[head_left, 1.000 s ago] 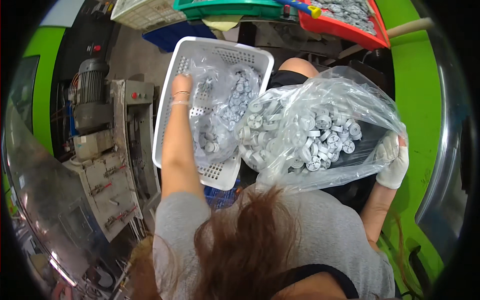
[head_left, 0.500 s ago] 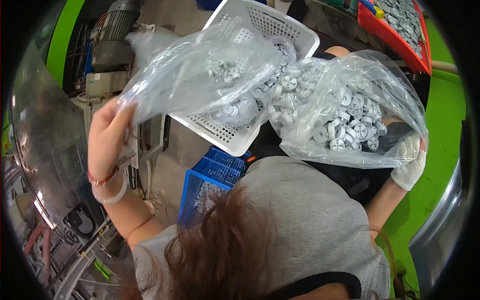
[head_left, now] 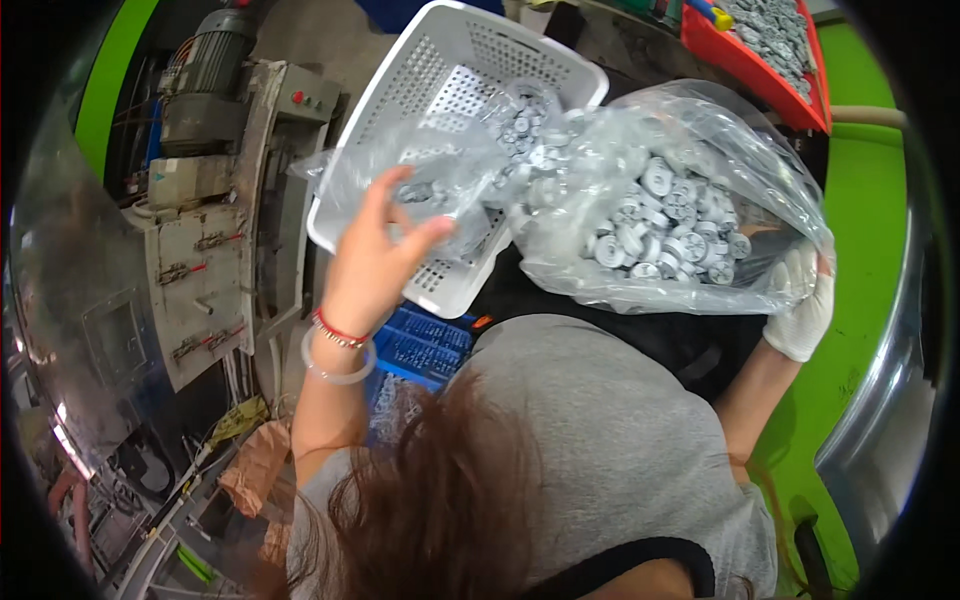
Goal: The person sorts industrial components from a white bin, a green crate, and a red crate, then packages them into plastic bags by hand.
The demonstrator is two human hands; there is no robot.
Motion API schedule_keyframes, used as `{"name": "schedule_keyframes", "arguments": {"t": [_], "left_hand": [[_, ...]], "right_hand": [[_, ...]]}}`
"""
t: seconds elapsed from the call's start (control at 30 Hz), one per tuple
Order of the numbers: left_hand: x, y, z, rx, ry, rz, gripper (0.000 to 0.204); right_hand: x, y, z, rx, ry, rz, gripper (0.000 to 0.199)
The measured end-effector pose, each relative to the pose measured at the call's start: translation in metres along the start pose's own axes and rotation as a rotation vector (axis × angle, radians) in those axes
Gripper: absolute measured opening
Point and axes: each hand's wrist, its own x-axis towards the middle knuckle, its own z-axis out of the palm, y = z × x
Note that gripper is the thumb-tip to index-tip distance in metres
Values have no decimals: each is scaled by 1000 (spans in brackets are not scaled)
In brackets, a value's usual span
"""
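Over the near left side of a white perforated basket (head_left: 440, 290), my bare left hand (head_left: 372, 250) hovers with thumb and fingers apart, close to a clear plastic bag (head_left: 345, 180) that lies crumpled in the basket. Small grey parts show through that bag. My right hand (head_left: 803, 305), in a white glove, grips the rim of a larger clear bag (head_left: 620, 285) on my lap. Inside it is a heap of small round, wheel-like grey parts (head_left: 680, 225). Part of my right fingers is hidden behind the plastic.
A red bin (head_left: 815, 60) of grey parts stands at the far right, with a blue and yellow handle (head_left: 712, 14) on it. Blue crates (head_left: 425, 340) sit below the basket. Machinery with a motor (head_left: 210, 80) fills the left, and the floor at right is green.
My left hand has let go of the raised plastic and moved right, over the basket. That plastic has sunk down into the basket. My right hand still holds its bag.
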Motion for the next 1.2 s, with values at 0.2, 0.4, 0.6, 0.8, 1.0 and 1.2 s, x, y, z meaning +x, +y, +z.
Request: {"name": "schedule_keyframes", "arguments": {"t": [0.2, 0.4, 0.6, 0.8, 1.0, 1.2], "left_hand": [[28, 33, 47, -450, -305, -156, 85], [33, 97, 32, -7, -217, 97, 75], [38, 42, 74, -149, -301, 104, 27], [72, 3, 16, -1573, -53, 1, 13], [94, -41, -16, -1269, 347, 108, 9], [95, -116, 30, -844, 638, -214, 7]], "right_hand": [[3, 5, 27, -95, 80, -12, 14], [5, 4, 23, -102, 95, 1, 14], [5, 3, 43, -209, 219, -25, 17], [30, -3, 119, -355, 17, -47, 32], [96, 36, 205, -993, -541, -745, 25], [176, 196, 210, -965, -499, -387, 28]]}}
